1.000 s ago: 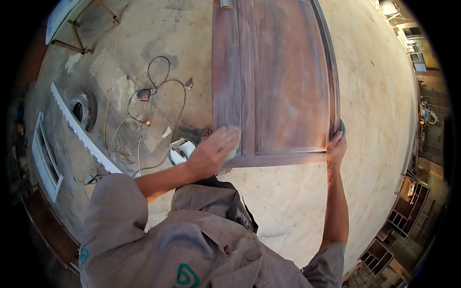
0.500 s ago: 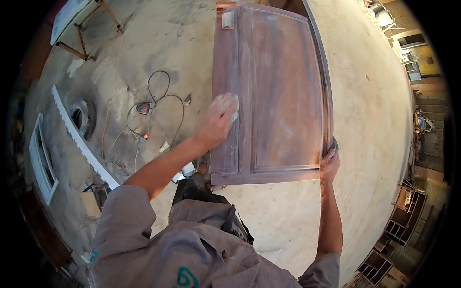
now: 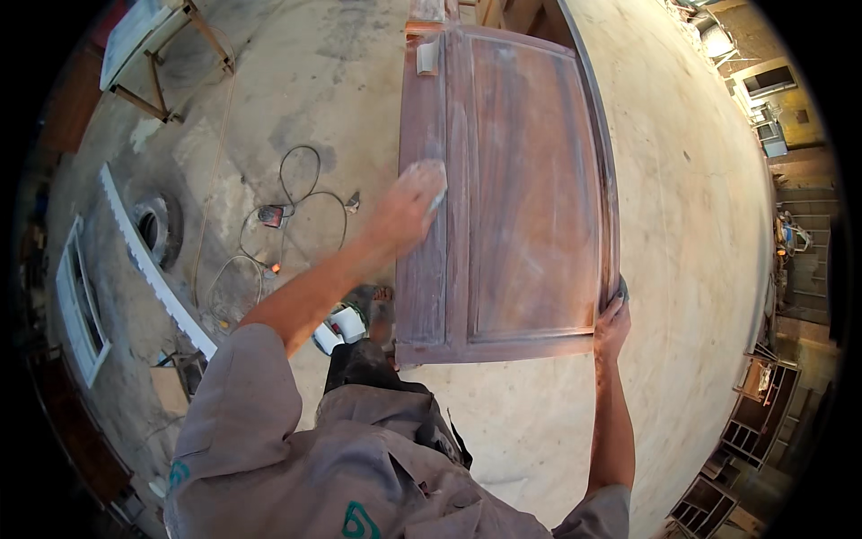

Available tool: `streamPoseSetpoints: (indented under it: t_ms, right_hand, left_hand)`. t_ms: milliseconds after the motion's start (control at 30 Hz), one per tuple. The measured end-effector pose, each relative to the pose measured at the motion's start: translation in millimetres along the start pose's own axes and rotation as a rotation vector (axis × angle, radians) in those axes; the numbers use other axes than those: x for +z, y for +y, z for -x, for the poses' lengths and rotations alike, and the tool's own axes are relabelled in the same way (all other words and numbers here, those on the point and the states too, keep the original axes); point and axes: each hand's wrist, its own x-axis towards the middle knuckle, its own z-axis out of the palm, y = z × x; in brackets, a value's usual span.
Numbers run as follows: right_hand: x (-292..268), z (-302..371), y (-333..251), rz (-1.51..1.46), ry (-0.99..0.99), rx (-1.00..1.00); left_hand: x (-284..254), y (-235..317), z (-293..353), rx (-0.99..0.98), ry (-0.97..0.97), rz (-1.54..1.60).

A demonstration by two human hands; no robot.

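A reddish-brown wooden panel (image 3: pixel 534 180) with a raised frame and whitish dust on it stretches away in front of me. My left hand (image 3: pixel 411 205) is closed on a pale sanding pad (image 3: pixel 440 198), pressed to the panel's left frame board. Motion blurs this hand a little, and its palm hides most of the pad. At the near right corner my right hand (image 3: pixel 612 325) grips the panel's edge, fingers partly behind it. A small dark greenish thing (image 3: pixel 622 289) shows by those fingertips; I cannot tell what it is. A folded pale sheet (image 3: pixel 426 58) lies on the far left of the panel.
On the concrete floor to the left are a red power tool (image 3: pixel 271 216) with looped cords, a tyre (image 3: pixel 157 231), a long white scalloped strip (image 3: pixel 148 256) and a white frame (image 3: pixel 79 301). A trestle table (image 3: pixel 148 49) stands far left. Wooden shelving (image 3: pixel 759 413) lines the right side.
My left hand has slid farther away along the left frame board with the pad. The right hand keeps its place on the panel's edge. The whole view has shifted slightly, so the panel sits lower.
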Motion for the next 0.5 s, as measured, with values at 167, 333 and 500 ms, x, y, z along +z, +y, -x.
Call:
streamPoseSetpoints:
  t_ms: [167,333,500]
  right_hand:
    - [0,2,0,0.001,0.012,0.036]
    - [1,-4,-6,-0.054,0.006,-0.042]
    - [1,1,4,-0.042,0.021,0.01]
  left_hand:
    - [-1,15,43,0.094,-0.07,0.054]
    - [3,-28,-42,-0.022,0.03,0.027]
    - [-9,36,57,0.083,-0.148,0.165]
